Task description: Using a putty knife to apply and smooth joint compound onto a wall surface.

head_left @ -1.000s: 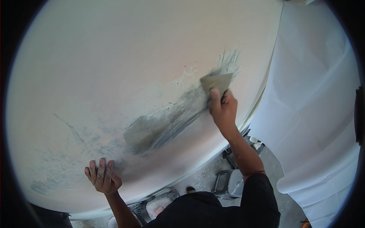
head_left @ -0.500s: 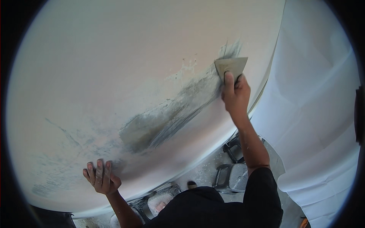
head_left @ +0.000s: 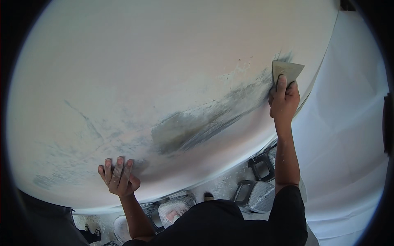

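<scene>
A large pale curved panel [head_left: 176, 53] fills most of the view, with a long patch of grey filler [head_left: 174, 129] smeared across it. My right hand [head_left: 284, 98] grips a flat putty scraper [head_left: 289, 70], thumb on top of its blade. Its wide edge is at the upper right end of the grey patch. At the lower left, my left hand [head_left: 120, 178] is against the panel with its fingers apart and grey dust on them. It holds nothing. Fainter grey scuffs [head_left: 88, 139] spread over the surface near that hand.
White sheeting [head_left: 344, 135] hangs to the right, beyond the panel's edge. Below the panel, dusty black stools [head_left: 256, 196] stand on a speckled floor [head_left: 221, 184]. A dusty round-cornered seat [head_left: 174, 209] is near my body. Another person's shoe [head_left: 92, 233] shows at the lower left.
The view has shifted, so the panel and grey patch sit farther right. My right hand still holds the scraper at the patch's upper end; the left hand stays on the panel.
</scene>
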Available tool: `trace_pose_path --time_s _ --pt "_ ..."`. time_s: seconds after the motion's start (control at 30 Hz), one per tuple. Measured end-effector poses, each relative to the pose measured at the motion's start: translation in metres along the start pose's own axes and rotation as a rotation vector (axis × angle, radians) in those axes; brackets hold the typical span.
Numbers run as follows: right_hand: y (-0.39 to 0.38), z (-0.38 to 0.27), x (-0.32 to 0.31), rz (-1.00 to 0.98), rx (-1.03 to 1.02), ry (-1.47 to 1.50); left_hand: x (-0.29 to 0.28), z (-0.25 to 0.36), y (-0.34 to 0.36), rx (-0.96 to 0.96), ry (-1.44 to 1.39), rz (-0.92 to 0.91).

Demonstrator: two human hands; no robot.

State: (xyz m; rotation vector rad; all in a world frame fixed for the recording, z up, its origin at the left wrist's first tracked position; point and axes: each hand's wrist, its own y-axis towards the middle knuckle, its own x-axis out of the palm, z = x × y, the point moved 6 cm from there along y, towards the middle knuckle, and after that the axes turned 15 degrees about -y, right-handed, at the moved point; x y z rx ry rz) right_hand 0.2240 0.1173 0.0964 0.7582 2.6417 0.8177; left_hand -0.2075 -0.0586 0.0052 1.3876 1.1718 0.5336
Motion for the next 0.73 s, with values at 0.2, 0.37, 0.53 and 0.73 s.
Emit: trace_pose_path --time_s 0.2,0.37,0.53,0.73 --pt "-0.025 0.002 0.017 -0.189 -0.171 -0.166 0.002 0.003 -0.001 -0.003 -0.002 -0.004" --pt "-0.045 -0.008 0.018 -0.13 -0.33 -0.46 0.002 0.004 0.0 0.007 0.015 0.0" --pt "-0.013 -0.02 -0.007 0.107 -0.049 -0.117 0.0 -0.001 -0.002 0.015 0.009 0.002" --pt "-0.021 -0.002 0.016 -0.27 -0.009 -0.134 0.003 0.0 0.0 -0.011 -0.014 -0.001"
